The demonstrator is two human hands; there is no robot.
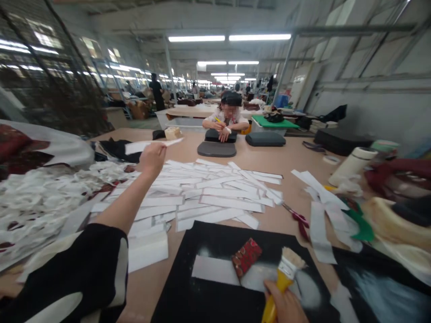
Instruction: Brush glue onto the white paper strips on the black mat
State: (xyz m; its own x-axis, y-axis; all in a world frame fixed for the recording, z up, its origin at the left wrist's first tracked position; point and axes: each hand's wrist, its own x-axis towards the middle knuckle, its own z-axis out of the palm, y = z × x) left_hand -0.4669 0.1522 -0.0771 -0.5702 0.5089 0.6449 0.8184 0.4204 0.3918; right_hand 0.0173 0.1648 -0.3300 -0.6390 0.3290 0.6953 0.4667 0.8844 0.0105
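At 11 o'clock the left hand [152,160] has its fingers [160,151] narrowly pinching a white strip [150,145] above loose white strips [202,193] on the tabletop [286,159], while at 5 o'clock the right hand [285,303] grips a yellow brush [282,282] over a black mat [188,287]

Across the bench [296,166], a co-worker [226,122] sat with both forearms on its far edge, a yellow pencil [218,119] in one hand. Dark grey pads [216,149] lay on the bench near that co-worker. To the right, a cream flask [352,166] lay tilted near a roll of tape [331,159], and red-handled scissors [299,220] rested on the bench. A heap of white offcuts [40,206] spread along the left side. Fluorescent tube lights [229,38] ran along the workshop ceiling, above a standing person [156,92] in the distance.
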